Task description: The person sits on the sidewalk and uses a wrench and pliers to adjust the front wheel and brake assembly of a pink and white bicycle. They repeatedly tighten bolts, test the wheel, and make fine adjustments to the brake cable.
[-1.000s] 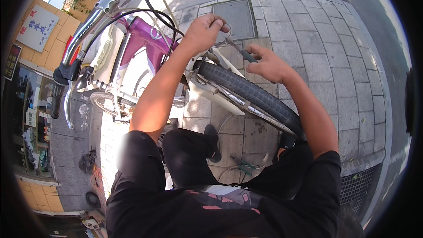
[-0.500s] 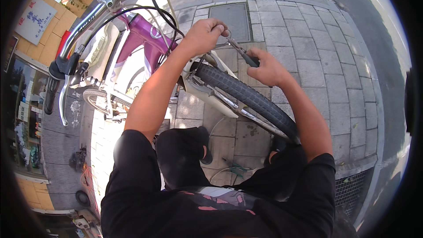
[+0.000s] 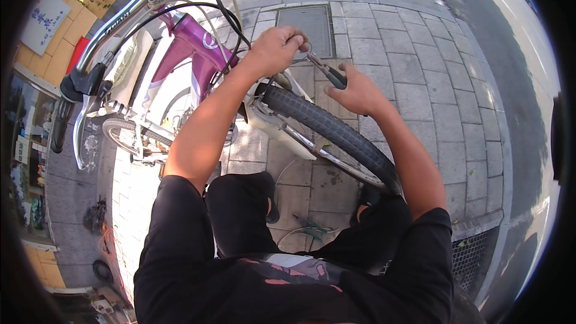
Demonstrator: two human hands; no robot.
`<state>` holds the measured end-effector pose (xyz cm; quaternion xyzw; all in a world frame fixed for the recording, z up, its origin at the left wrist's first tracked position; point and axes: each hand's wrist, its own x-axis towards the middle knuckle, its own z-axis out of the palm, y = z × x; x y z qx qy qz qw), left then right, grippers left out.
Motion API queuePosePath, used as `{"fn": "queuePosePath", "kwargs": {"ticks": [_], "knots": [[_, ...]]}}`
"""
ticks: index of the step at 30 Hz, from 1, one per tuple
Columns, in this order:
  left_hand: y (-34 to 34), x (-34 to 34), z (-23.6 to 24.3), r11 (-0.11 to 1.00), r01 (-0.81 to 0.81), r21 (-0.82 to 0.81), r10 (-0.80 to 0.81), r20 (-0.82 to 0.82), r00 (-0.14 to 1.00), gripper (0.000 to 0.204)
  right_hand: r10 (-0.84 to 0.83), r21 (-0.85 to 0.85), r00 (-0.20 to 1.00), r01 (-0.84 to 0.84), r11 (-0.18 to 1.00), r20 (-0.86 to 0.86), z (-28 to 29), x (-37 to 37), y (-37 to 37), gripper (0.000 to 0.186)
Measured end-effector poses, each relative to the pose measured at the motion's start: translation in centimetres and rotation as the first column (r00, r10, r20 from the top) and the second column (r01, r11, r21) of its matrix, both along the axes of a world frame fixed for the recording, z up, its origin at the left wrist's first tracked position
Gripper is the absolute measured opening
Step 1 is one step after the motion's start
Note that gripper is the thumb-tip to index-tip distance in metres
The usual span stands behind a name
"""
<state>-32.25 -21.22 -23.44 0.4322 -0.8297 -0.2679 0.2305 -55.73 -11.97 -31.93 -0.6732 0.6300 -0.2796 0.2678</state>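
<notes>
Pliers (image 3: 332, 74) sit in right fingers (image 3: 351, 76), beside left fingers (image 3: 296, 41) pinching wire (image 3: 310, 48)

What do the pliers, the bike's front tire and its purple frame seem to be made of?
Pliers: metal toward the tip, by its silvery-grey look; the dark green grip could be plastic or rubber.
Tire: most likely rubber, matte dark grey-black with a blocky surface.
Frame: probably painted metal, by its glossy purple sheen; which metal, I can't tell.

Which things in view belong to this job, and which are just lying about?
In use:
- pliers in the right hand
- thin wire in the left hand
- purple bicycle

Apparently lying about:
- green tool on the paving
- orange cord
- black ring
</notes>
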Motion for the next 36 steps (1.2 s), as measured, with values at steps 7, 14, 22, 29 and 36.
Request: {"fn": "queuePosePath", "kwargs": {"ticks": [7, 14, 22, 29, 36], "knots": [[0.1, -0.5, 0.1, 1.000, -0.003, 0.019, 0.002, 0.025, 1.000, 0.032, 0.126, 0.078, 0.992, -0.127, 0.989, 0.020, 0.0, -0.5, 0.2, 0.049], [0.0, -0.8, -0.7, 0.999, 0.003, -0.041, 0.000, 0.091, 0.996, 0.032, 0.125, 0.047, 0.976, -0.136, 0.990, 0.177, -2.1, -1.0, 1.3, 0.045], [-1.1, -1.7, -0.8, 0.997, -0.069, -0.019, 0.070, 0.058, 0.996, 0.034, 0.084, 0.003, 0.992, -0.085, 0.996, 0.094, -5.6, -4.7, 2.0, 0.041], [-3.0, -3.5, -0.4, 0.908, -0.155, -0.389, 0.167, -0.002, 0.986, 0.042, 0.026, 0.149, 0.997, -0.015, 0.989, -0.075, -9.3, -6.4, 4.5, 0.035], [9.5, -2.6, 3.6, 0.969, -0.186, -0.159, 0.127, -0.322, 0.938, 0.045, -0.151, 0.109, 0.986, 0.159, 0.981, -0.072, -7.0, -8.9, 7.4, 0.035]]}}
